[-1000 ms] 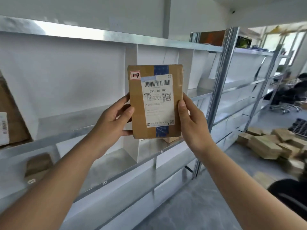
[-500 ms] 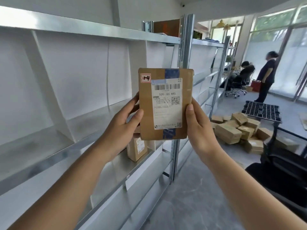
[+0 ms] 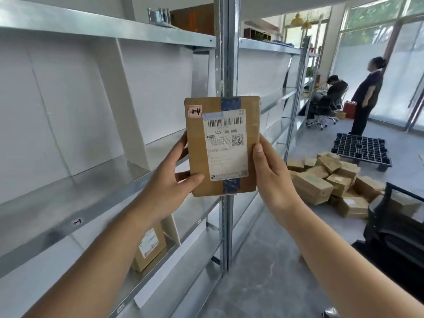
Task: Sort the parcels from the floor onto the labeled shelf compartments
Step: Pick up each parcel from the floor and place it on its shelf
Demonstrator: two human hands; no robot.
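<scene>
A flat brown cardboard parcel [image 3: 197, 157] with a white shipping label, blue tape and a small sticker marked "1-4" is held upright in front of me. My left hand [image 3: 169, 184] grips its left edge, thumb across the front lower corner. My right hand [image 3: 271, 177] grips its right edge, thumb on the front. The metal shelf [image 3: 75, 222] with white dividers runs along my left; a small handwritten tag sits on its front lip. Another labelled parcel [image 3: 149, 247] stands on the lower shelf. A pile of parcels [image 3: 330, 180] lies on the floor at right.
A steel shelf upright [image 3: 226, 65] stands right behind the held parcel. A black plastic pallet [image 3: 361, 149] lies beyond the pile. A black chair [image 3: 394, 230] is close at right. Two people [image 3: 367, 92] are at the far end by the windows.
The view has swung right along the shelving, bringing the upright, the floor pile and the people into view. Both hands keep the same grip on the parcel.
</scene>
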